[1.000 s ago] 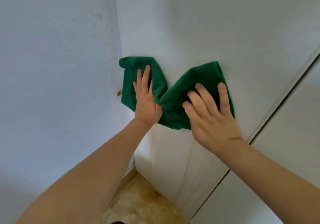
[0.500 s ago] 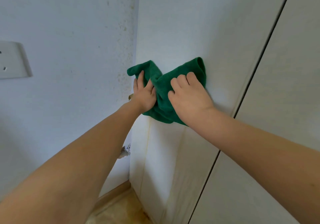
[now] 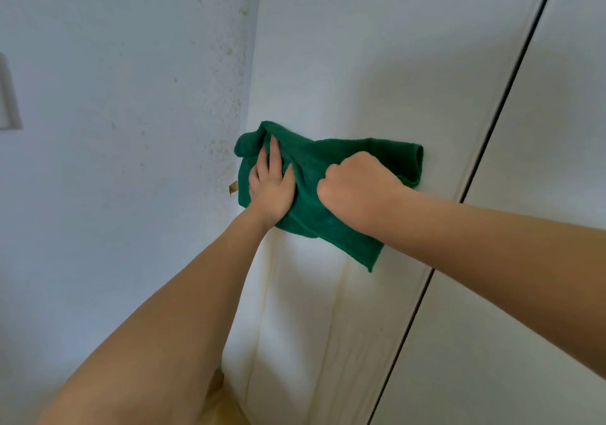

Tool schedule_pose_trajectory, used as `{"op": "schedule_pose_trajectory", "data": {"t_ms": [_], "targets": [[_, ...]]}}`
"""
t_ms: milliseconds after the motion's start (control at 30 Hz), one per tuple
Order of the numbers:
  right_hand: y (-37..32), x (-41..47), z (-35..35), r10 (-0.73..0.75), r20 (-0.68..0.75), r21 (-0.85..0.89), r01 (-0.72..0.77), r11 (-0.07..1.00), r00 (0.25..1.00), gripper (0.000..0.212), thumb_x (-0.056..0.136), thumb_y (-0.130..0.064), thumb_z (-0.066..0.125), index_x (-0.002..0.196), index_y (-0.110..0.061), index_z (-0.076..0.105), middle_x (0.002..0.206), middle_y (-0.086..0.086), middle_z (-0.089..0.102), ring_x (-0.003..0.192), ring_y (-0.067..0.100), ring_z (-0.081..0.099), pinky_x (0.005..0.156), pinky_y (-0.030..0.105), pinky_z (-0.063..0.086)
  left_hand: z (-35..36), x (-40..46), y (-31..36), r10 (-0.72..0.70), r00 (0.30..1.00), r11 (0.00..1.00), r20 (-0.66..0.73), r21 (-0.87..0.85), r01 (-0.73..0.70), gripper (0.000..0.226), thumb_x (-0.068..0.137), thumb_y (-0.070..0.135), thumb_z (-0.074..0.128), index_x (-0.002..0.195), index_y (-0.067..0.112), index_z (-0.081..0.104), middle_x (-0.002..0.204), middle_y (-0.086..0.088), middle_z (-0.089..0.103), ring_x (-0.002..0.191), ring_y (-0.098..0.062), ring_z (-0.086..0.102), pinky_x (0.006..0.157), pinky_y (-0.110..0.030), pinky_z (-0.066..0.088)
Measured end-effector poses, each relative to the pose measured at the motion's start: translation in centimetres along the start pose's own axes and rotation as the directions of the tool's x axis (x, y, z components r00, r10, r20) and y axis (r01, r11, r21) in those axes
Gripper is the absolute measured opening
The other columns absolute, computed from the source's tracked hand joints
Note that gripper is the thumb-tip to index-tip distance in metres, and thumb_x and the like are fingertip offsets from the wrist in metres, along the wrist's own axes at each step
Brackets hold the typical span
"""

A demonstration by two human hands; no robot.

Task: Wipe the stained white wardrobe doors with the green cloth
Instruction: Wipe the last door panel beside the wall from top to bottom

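A green cloth (image 3: pixel 308 175) lies bunched against the left white wardrobe door (image 3: pixel 377 63), close to its left edge. My left hand (image 3: pixel 270 183) presses flat on the cloth's left part, fingers straight and pointing up. My right hand (image 3: pixel 355 186) is curled into a fist that grips the cloth's right part against the door. Yellowish streaks run down the door (image 3: pixel 341 293) below the cloth. A dark gap (image 3: pixel 511 73) separates this door from the right door (image 3: pixel 541 227).
A bluish-white wall (image 3: pixel 114 162) with speckled stains near the corner meets the wardrobe on the left. A small brown scrap (image 3: pixel 233 188) sticks out at the corner. A white switch plate (image 3: pixel 8 96) is at the far left. Tan floor (image 3: pixel 226 405) shows below.
The view has tilted up and moved closer. My right hand has gone from spread fingers to a fist bunching the cloth, and the cloth now spreads wider to the right.
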State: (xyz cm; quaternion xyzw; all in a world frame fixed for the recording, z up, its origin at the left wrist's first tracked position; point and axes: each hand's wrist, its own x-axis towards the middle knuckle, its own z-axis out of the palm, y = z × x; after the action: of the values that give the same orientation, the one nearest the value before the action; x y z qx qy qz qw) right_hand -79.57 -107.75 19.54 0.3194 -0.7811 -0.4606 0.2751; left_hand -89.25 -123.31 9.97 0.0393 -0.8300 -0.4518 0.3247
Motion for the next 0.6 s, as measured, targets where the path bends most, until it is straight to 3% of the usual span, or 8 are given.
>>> {"op": "schedule_pose_trajectory", "data": {"t_ms": [100,233,333,400,500,533,600], "targets": [[-0.1,0.6,0.8,-0.084,-0.047,-0.134,0.077,0.988,0.995,0.022,0.096,-0.012,0.04,0.076,-0.019,0.044,0.074,-0.001,0.039,0.072,0.02,0.038,0.066,0.035,0.03,1.8,0.0,-0.3,-0.024,0.999,0.999,-0.044,0.042,0.026,0.061,0.106,0.053,0.023,0.157,0.045,-0.01,0.167,0.012,-0.013,0.154,-0.022,-0.012,0.123,-0.054,-0.008],[0.3,0.9,2.9,-0.29,-0.302,-0.371,0.168,0.913,0.908,0.028,0.092,-0.015,0.041,0.077,-0.018,0.064,0.085,0.0,0.047,0.08,0.023,0.041,0.072,0.035,0.03,2.7,0.3,-1.2,0.029,0.995,0.999,-0.094,0.024,-0.027,0.064,0.108,0.051,0.029,0.157,0.042,-0.011,0.166,0.014,-0.017,0.153,-0.017,-0.018,0.121,-0.054,-0.012],[0.6,0.4,4.8,-0.444,-0.412,-0.387,0.289,0.876,0.796,0.033,0.095,-0.007,0.034,0.08,-0.015,0.063,0.092,0.002,0.052,0.087,0.024,0.049,0.086,0.036,0.035,2.8,0.8,-1.9,0.042,0.996,0.999,-0.085,0.013,-0.041,0.067,0.107,0.053,0.032,0.154,0.045,-0.014,0.164,0.018,-0.015,0.154,-0.019,-0.013,0.123,-0.055,-0.006],[0.7,0.3,5.1,-0.503,-0.401,-0.355,0.377,0.856,0.765,0.033,0.096,-0.008,0.036,0.089,-0.014,0.068,0.109,0.003,0.06,0.105,0.026,0.056,0.104,0.039,0.034,2.4,0.7,-1.6,0.047,0.997,0.998,-0.061,0.039,-0.044,0.068,0.106,0.055,0.034,0.153,0.047,-0.015,0.163,0.018,-0.015,0.154,-0.021,-0.011,0.123,-0.058,-0.001],[0.6,0.1,5.5,-0.393,-0.341,-0.261,0.315,0.912,0.854,0.048,0.097,-0.019,0.027,0.114,-0.012,0.071,0.129,0.008,0.062,0.126,0.029,0.054,0.117,0.045,0.023,1.4,0.2,-1.0,0.035,0.999,0.999,-0.017,-0.03,-0.036,0.065,0.106,0.054,0.03,0.156,0.043,-0.011,0.166,0.01,-0.009,0.154,-0.025,-0.007,0.123,-0.058,0.003],[0.6,-0.1,5.5,-0.3,-0.315,-0.195,0.248,0.949,0.9,0.055,0.098,-0.027,0.022,0.131,-0.011,0.063,0.14,0.012,0.056,0.134,0.031,0.047,0.12,0.047,0.02,1.1,0.1,-1.0,0.037,0.999,0.998,-0.001,-0.046,-0.037,0.063,0.106,0.055,0.027,0.156,0.043,-0.01,0.167,0.009,-0.01,0.155,-0.024,-0.008,0.123,-0.058,0.001],[0.1,-0.7,5.8,-0.101,-0.203,-0.074,0.088,0.993,0.974,0.069,0.1,-0.049,0.013,0.156,-0.009,0.024,0.162,0.016,0.02,0.15,0.034,0.016,0.123,0.049,0.005,0.8,-0.1,-1.0,0.048,0.998,0.999,0.036,-0.021,-0.047,0.062,0.105,0.058,0.023,0.154,0.049,-0.014,0.166,0.011,-0.017,0.154,-0.019,-0.015,0.123,-0.058,-0.003]]}}
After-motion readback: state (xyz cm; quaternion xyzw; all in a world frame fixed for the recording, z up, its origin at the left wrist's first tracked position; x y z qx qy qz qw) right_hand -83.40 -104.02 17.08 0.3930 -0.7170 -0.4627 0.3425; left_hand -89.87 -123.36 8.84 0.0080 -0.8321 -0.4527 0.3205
